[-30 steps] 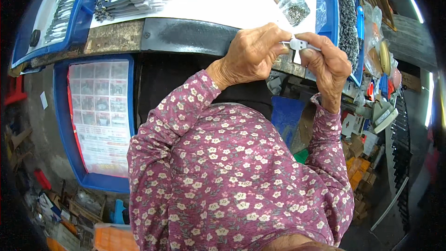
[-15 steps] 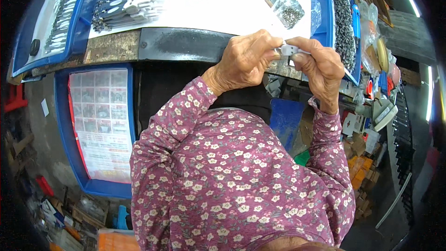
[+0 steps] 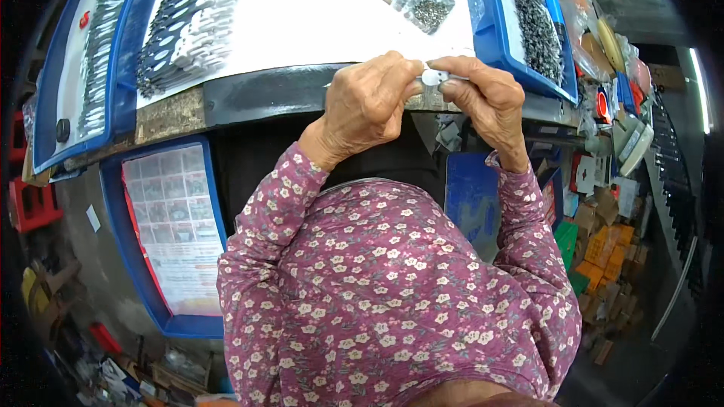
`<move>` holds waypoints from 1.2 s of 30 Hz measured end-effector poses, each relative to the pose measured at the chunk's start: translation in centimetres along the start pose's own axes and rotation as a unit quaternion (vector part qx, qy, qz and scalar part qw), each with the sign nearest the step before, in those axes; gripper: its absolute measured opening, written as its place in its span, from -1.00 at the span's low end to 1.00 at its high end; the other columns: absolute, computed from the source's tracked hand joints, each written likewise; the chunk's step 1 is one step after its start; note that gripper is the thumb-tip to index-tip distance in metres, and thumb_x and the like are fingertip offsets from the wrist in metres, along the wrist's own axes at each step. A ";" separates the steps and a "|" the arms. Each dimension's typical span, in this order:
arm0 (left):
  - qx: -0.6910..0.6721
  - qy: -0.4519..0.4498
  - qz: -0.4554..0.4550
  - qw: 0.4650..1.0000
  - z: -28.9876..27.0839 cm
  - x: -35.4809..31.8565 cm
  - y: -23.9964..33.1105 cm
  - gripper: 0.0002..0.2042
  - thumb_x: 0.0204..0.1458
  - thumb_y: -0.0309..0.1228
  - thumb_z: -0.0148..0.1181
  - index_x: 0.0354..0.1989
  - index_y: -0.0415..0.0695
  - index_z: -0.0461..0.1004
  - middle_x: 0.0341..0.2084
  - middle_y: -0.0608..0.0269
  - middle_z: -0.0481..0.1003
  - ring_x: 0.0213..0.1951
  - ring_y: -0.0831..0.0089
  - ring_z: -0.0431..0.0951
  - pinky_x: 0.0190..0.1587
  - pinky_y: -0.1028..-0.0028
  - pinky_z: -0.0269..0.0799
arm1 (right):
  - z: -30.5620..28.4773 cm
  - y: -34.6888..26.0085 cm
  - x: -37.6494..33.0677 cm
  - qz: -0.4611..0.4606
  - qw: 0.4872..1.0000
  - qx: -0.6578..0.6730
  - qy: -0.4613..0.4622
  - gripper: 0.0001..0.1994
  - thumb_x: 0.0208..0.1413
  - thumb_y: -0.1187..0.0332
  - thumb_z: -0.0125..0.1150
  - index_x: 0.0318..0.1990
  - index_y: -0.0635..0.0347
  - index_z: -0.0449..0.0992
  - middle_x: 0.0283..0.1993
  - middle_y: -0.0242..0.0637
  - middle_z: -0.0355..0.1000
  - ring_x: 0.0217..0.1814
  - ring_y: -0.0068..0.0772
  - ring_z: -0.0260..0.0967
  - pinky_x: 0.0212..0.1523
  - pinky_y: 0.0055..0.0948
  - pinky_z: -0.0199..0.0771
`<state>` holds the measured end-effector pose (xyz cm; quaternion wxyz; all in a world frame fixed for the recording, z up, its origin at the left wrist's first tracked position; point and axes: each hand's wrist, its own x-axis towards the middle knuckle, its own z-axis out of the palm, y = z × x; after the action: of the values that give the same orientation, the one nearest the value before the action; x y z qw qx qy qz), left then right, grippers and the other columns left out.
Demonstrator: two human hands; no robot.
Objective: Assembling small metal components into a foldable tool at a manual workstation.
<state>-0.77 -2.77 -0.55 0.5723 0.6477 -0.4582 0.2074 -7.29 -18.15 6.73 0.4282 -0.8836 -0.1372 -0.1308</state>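
Just over the table's near edge, a small white part [image 3: 433,77] with a rounded end is held between both hands. My left hand [image 3: 368,102] pinches one side of it with thumb and forefinger. From the other side, the thumb and forefinger of my right hand [image 3: 489,98] close on it. Fingertips hide much of the part, so its full shape cannot be made out. Beyond my hands lies a clear plastic bag [image 3: 430,13] of tiny metal pieces on the white work surface [image 3: 317,11]. To the left, flat white and dark parts [image 3: 197,19] lie in overlapping rows.
A blue tray [image 3: 494,26] with many small dark pieces stands at the right. Another blue tray [image 3: 124,45] at the left holds rows of metallic parts. The dark table edge [image 3: 264,94] runs before me. A blue-framed sheet [image 3: 173,218] hangs below left; boxes [image 3: 603,249] crowd the right.
The whole view has shifted, with the table and trays appearing farther left. Both hands still grip the white part, which now shows a rounder face between the fingertips.
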 end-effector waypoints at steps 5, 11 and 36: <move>0.093 -0.100 0.021 0.990 -1.4 -0.2 1.3 -0.90 -0.16 -0.55 0.07 -0.46 -0.22 0.30 -0.66 0.23 0.28 -0.60 0.38 0.40 -0.61 0.46 0.31 | 0.5 1.0 -1.8 0.003 0.999 -0.037 -0.035 -0.77 -0.08 0.49 0.18 -0.21 0.31 0.48 -0.48 -0.28 0.40 -0.54 -0.54 0.28 -0.52 -0.58 0.26; 0.193 -0.278 0.008 0.941 -3.2 -2.0 3.8 -0.93 -0.12 -0.48 0.03 -0.51 -0.19 0.30 -0.66 0.28 0.30 -0.58 0.49 0.41 -0.59 0.56 0.34 | 2.9 1.4 -4.8 -0.060 0.988 -0.066 -0.123 -0.76 -0.06 0.48 0.16 -0.21 0.38 0.36 -0.43 -0.09 0.38 -0.50 -0.14 0.38 -0.54 -0.38 0.34; 0.156 -0.294 0.074 0.940 -3.0 -5.2 3.9 -0.85 -0.06 -0.40 0.02 -0.49 -0.24 0.36 -0.65 0.25 0.34 -0.60 0.49 0.43 -0.59 0.56 0.38 | 6.3 1.3 -8.7 -0.068 0.995 -0.053 -0.050 -0.80 -0.08 0.60 0.12 -0.24 0.43 0.37 -0.44 -0.11 0.38 -0.54 -0.21 0.40 -0.59 -0.42 0.36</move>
<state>-5.79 2.16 -1.74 0.2864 0.7253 -0.6146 0.1187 -14.14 -15.03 -1.04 0.3635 -0.8991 -0.2110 -0.1227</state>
